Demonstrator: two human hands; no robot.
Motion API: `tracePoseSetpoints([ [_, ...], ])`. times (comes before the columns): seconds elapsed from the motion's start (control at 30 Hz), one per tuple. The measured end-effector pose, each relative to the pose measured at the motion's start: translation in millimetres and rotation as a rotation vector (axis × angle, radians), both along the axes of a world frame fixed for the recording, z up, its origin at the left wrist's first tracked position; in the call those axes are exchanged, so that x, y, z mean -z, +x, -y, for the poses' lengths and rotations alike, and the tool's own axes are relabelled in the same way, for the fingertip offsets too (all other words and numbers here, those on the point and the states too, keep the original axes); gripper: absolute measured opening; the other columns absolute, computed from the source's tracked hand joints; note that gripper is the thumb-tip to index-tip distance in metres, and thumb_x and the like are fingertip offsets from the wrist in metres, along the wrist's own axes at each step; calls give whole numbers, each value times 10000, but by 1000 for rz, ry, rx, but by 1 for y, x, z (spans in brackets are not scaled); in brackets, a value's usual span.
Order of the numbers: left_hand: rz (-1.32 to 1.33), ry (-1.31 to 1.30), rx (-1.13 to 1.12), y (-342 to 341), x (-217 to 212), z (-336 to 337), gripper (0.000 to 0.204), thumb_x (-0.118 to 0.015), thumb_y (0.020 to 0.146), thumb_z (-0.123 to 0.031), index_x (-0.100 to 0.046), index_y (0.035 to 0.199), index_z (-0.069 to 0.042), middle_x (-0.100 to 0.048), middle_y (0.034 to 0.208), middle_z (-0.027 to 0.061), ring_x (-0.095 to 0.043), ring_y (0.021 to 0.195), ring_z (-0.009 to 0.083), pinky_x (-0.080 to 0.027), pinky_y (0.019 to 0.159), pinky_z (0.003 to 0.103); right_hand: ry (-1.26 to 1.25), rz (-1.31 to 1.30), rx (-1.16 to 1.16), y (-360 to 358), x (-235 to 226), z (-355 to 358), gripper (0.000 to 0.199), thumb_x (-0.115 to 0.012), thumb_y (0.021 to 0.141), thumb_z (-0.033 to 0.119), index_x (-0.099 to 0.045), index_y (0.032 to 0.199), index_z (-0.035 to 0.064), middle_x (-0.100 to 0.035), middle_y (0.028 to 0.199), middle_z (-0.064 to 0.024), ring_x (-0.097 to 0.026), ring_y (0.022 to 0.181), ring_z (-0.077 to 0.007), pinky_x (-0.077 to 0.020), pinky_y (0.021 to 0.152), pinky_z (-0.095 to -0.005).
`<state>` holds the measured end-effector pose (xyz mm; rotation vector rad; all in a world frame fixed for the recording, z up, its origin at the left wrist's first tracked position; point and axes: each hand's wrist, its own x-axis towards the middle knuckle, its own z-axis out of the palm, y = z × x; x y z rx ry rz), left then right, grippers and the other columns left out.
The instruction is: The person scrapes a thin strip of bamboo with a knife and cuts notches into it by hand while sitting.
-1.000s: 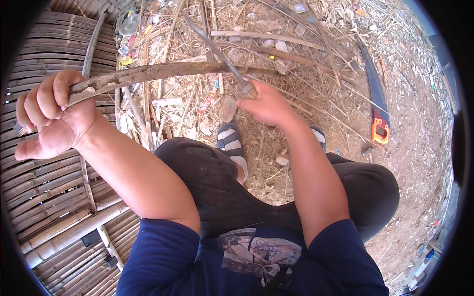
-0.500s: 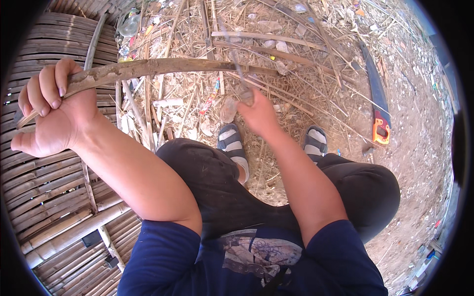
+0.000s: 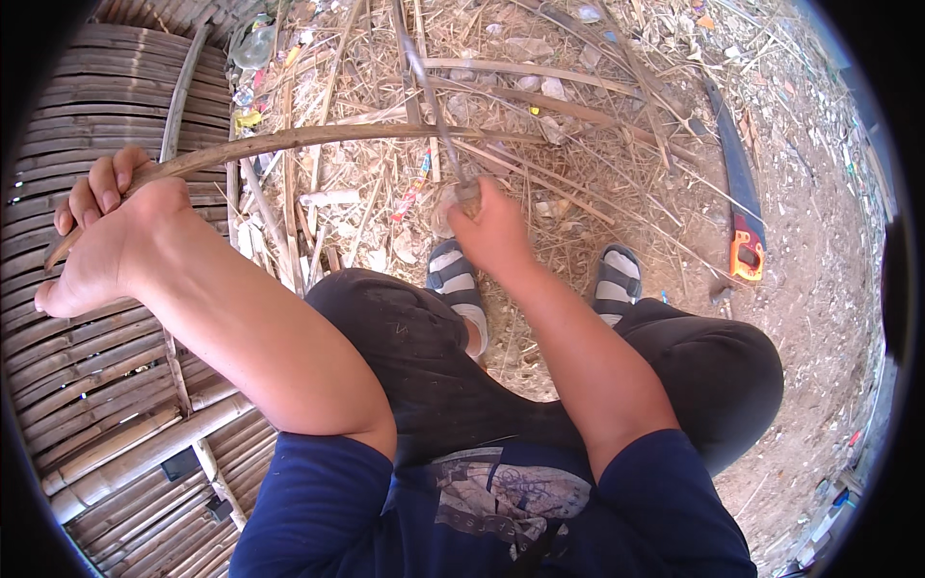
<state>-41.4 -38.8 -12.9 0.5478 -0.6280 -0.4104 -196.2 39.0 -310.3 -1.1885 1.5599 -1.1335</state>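
Note:
My left hand (image 3: 120, 226) is closed round the near end of a long, curved bamboo strip (image 3: 318, 137), its thumb pointing away at the lower side. The strip arches to the right over the littered ground. My right hand (image 3: 491, 226) grips the handle of a long-bladed knife (image 3: 446, 135). Its narrow blade points up and away, slightly blurred, and crosses the strip toward its far end. Whether blade and strip touch, I cannot tell.
A slatted bamboo platform (image 3: 87, 356) fills the left side. A hand saw (image 3: 734, 164) with an orange handle lies on the dirt at the right. Bamboo lengths (image 3: 540, 77), shavings and scraps cover the ground ahead. My sandalled feet (image 3: 453, 275) stand close below the knife.
The strip has turned in my left hand and now shows a narrower side. My left wrist has bent and shifted slightly. The knife in my right hand has tilted, its blade farther left.

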Motion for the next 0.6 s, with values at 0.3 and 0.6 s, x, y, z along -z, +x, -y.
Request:
tracePoseSetpoints([
  [0.3,-20,35,-33,-1,1,-1,588,-225,909,-670,-379,711,-138,-288,536,-22,-247,462,136,-227,493,301,47,17,14,3,25,-5,336,-663,850,237,-580,1083,10,-686,883,-221,-677,851,-399,-517,755,-459],
  [0.6,66,17,21,5,2,2,539,-268,908,-630,-376,709,-140,-304,568,-14,-237,472,140,-217,509,306,-20,103,-142,2,-18,1,310,-676,837,226,-583,1039,9,-693,890,-212,-681,856,-382,-523,766,-449],
])
